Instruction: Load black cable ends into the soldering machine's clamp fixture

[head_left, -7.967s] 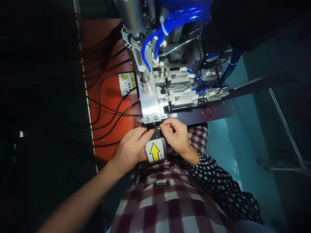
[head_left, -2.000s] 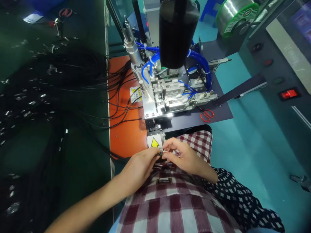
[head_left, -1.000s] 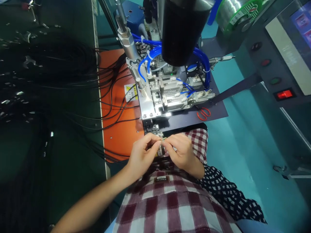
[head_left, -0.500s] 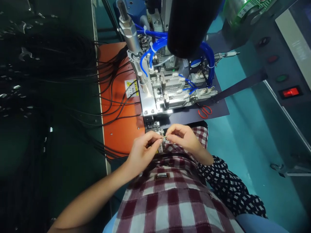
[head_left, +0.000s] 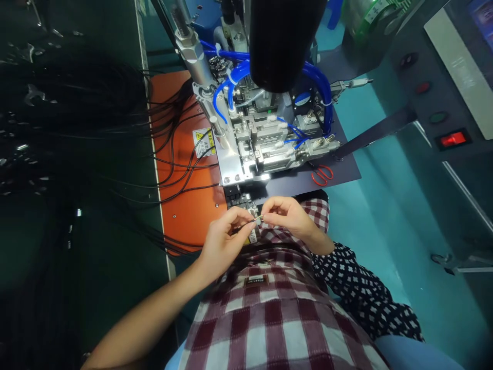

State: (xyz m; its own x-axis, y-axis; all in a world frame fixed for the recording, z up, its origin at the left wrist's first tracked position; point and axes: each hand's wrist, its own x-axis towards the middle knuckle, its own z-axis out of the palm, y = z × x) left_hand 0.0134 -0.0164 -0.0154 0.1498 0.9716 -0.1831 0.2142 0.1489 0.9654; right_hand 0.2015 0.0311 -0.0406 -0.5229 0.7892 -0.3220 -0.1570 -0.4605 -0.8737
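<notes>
A thin black cable [head_left: 246, 223] with light-coloured wire ends runs between my two hands, just in front of the machine. My left hand [head_left: 226, 236] pinches the cable's black part between thumb and forefinger. The fingertips of my right hand [head_left: 287, 218] are closed on the pale wire ends [head_left: 259, 218], a short way to the right. Individual wires are too small to tell apart. Beneath the hands, a labelled metal part [head_left: 252, 234] of the machine shows partly.
A machine [head_left: 265, 139] with metal cylinders and blue air hoses [head_left: 327, 97] stands ahead. Black cables cross its orange plate [head_left: 181, 205] from the dark table at left. Red-handled scissors [head_left: 322, 176] lie on the grey plate. A lit red switch [head_left: 453, 139] is at right.
The view has shifted slightly, moving the machine left in the picture. Both hands keep their pinch, and more of the black cable and pale wire ends shows between them.
</notes>
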